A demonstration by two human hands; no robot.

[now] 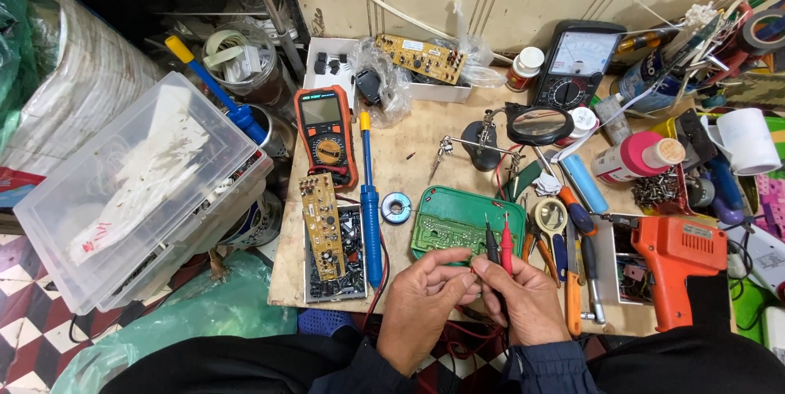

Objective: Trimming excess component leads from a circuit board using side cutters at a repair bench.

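A clear plastic box [135, 185] with a white label on its lid fills the left of the frame, its near corner overhanging the floor. The wooden bench [409, 169] takes the centre and right, crowded with tools. At lower right stands an orange drill [677, 261] bearing a small pale label; at upper centre an orange meter [327, 134] lies flat. A pink bottle [638, 157] with a tan cap lies on its side at right. In lower centre a green circuit board [454, 226] lies just above both hands. The left hand [427, 300] pinches the board's near edge; the right hand [523, 300] pinches 2 probes [500, 243], 1 black, 1 red, tips on the board. Both forearms are cut off by the bottom edge.
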